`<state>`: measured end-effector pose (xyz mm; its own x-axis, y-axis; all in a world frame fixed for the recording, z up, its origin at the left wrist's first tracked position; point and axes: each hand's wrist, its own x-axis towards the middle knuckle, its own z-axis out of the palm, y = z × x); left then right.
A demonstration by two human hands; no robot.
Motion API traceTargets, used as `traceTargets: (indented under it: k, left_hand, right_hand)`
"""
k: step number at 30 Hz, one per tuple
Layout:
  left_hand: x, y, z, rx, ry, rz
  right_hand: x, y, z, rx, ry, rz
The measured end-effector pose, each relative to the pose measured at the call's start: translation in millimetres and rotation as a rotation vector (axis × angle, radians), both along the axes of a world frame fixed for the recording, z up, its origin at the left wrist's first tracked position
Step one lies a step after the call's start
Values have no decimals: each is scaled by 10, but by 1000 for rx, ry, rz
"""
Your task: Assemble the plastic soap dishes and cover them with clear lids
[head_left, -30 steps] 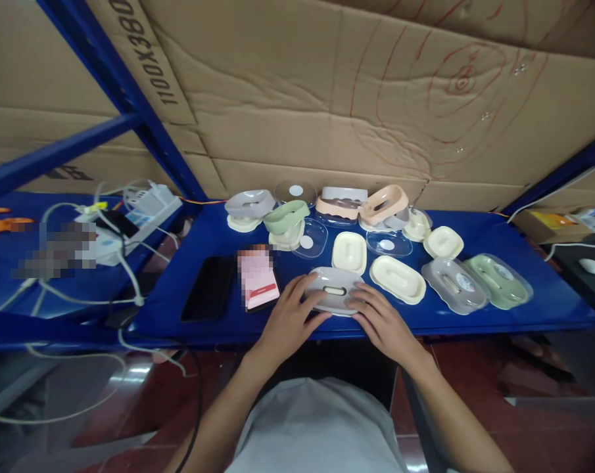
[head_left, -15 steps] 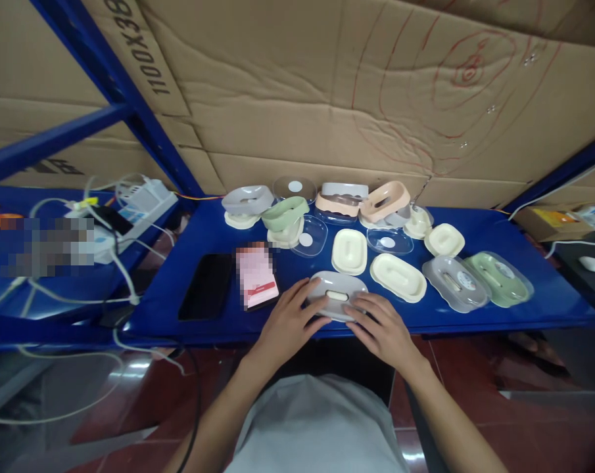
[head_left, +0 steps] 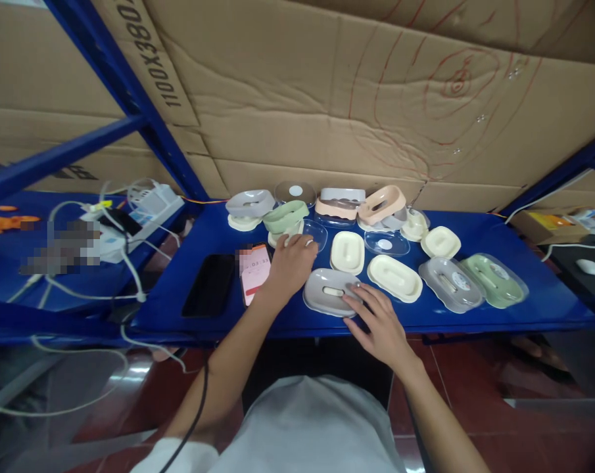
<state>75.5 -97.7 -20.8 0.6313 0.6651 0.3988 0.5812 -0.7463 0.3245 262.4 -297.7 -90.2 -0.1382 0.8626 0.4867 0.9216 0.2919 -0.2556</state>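
A grey soap dish lies near the front edge of the blue shelf. My right hand rests on its right side with the fingers spread over the rim. My left hand has reached forward and lies on a clear plastic lid behind the dish, fingers curved down over it. Just behind that lid sits a green dish stacked on a cream insert. Whether the left hand grips the lid is hidden.
Cream inserts, clear-lidded grey and green dishes stand to the right. Peach and grey dishes line the back by the cardboard wall. Two phones lie left. A power strip with cables sits on the left shelf.
My left hand left the grey dish and moved forward and up to the clear lid. The right hand stayed on the dish's right side.
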Motion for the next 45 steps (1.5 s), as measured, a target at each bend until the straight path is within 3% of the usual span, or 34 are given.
traceTargets:
  k: [3, 7, 10, 12, 14, 17, 20, 23, 28, 35, 39, 42, 45]
  left_hand:
    - [-141, -159, 99, -163, -239, -70]
    - [-360, -519, 202, -752, -668, -280]
    - [-390, -663, 149, -1065, -737, -331]
    - [-367, -682, 63, -1132, -725, -294]
    - [-353, -673, -28, -1011, -702, -200]
    - [-404, -671, -152, -547, -564, -69]
    - [-515, -700, -290, -302, -306, -131]
    - [-595, -715, -445, -316, -170, -199]
    - [-609, -670, -609, -267, -173, -194]
    - [-622, -646, -725, -173, -216, -173]
    - [-618, -659, -681, -190, -228, -204]
    - [-620, -689, -582, -259, -233, -234]
    - [-628, -720, -521, -296, -262, -212]
  right_hand:
    - [20, -21, -6, 75, 72, -44]
    - [77, -3, 97, 293, 40, -77]
    - [137, 53, 260, 296, -61, -17]
    - [161, 94, 354, 206, -86, 59]
    - [152, 126, 400, 124, -45, 90]
    - [80, 156, 370, 56, 96, 9]
    - [-5, 169, 288, -26, 166, -64]
    - [-47, 177, 228, -94, 130, -64]
    - [-46, 180, 211, -100, 50, 6]
    - [40, 205, 177, -126, 6, 109]
    - [32, 207, 127, -78, 53, 143]
    - [88, 86, 168, 17, 70, 94]
    - [530, -123, 328, 161, 48, -162]
